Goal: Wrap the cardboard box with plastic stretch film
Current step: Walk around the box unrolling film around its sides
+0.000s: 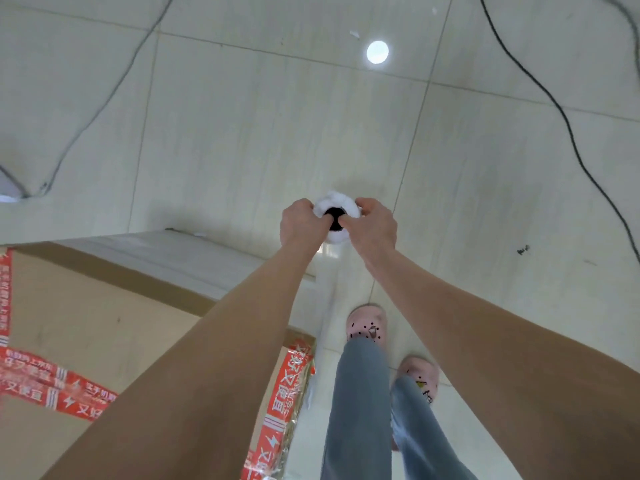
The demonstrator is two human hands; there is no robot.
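Plastic stretch film (327, 268) runs taut from the upright roll (337, 202) back to the corner of the cardboard box (86, 323), which stands on the tiled floor (242, 133) at the person's left, its visible side already filmed. Both the left hand (300, 221) and the right hand (375, 225) are curled round the roll's top end, so the step in hand looks like drawing film along a side. Next, I judge, comes carrying the roll round the box corner, keeping the sheet tight.

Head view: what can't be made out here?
Head view only:
- Film roll: seen end-on; left hand and right hand cover its rim.
- Cardboard box: cut off by left and bottom edges, partly behind the left arm.
- Red tape lettering: blurred.
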